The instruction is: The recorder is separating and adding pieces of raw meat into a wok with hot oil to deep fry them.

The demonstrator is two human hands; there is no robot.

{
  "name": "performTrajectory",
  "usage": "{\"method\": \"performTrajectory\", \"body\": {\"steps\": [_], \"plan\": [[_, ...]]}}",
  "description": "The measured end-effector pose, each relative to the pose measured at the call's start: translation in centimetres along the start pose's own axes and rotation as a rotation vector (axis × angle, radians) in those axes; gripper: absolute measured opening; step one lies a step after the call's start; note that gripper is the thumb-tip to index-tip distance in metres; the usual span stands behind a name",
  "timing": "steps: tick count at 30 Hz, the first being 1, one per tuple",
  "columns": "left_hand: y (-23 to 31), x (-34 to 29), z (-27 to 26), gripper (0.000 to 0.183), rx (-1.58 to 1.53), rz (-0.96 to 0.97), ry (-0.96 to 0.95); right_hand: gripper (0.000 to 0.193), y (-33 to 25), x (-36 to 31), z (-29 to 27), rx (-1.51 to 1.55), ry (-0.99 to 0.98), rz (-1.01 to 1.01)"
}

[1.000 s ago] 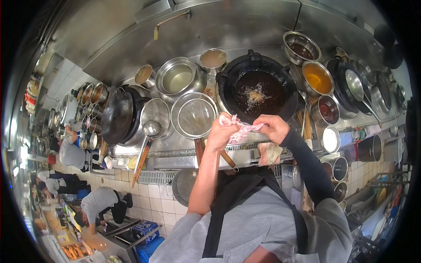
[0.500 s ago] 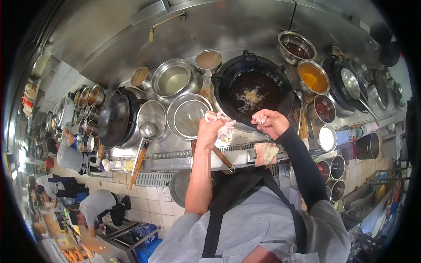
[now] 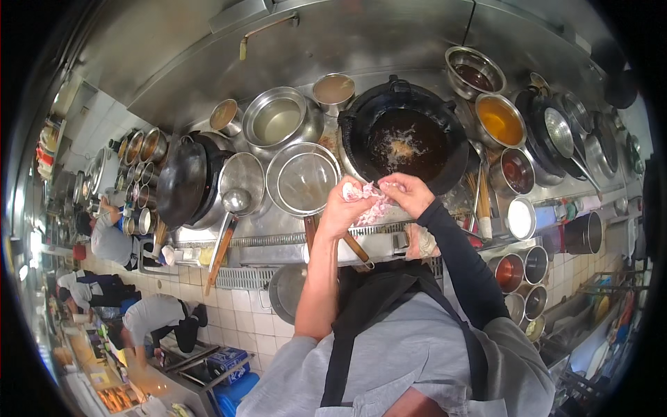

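While a soft, pale pink mass (image 3: 375,210) sits clasped in the left hand (image 3: 344,213), just on the near side of the black wok (image 3: 356,139), the right hand (image 3: 411,195) pinches its edge; the step in hand looks like tearing off a piece. A lump (image 3: 401,149) froths in the wok's dark liquid (image 3: 429,132). The next move seems to call for a small, clean pull, fingers clear of that liquid. Leftward, a wire strainer (image 3: 306,182) rests above the surface (image 3: 278,221).

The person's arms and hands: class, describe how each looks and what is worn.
The left hand and right hand wear no gloves. The left forearm is bare below a grey sleeve; on the right, a snug black sleeve reaches the wrist.
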State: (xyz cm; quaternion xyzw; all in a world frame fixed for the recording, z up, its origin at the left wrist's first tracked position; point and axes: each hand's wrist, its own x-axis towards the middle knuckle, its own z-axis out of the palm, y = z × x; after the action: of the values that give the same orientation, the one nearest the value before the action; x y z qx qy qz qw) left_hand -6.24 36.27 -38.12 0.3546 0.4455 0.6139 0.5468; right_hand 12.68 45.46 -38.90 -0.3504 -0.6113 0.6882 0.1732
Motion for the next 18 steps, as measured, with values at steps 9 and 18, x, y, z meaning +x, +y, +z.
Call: {"method": "performTrajectory", "body": {"steps": [9, 18], "plan": [[0.2, 0.0, -0.2, 0.031, 0.206, -0.060, -0.045, 0.018, -2.5, 0.1, 1.5, -0.569, 0.119, -0.469], [0.5, -0.2, -1.1, 0.030, 0.127, -0.141, -0.099, 0.014, -0.3, 0.2, -0.6, 0.236, 0.080, -0.089]]}}
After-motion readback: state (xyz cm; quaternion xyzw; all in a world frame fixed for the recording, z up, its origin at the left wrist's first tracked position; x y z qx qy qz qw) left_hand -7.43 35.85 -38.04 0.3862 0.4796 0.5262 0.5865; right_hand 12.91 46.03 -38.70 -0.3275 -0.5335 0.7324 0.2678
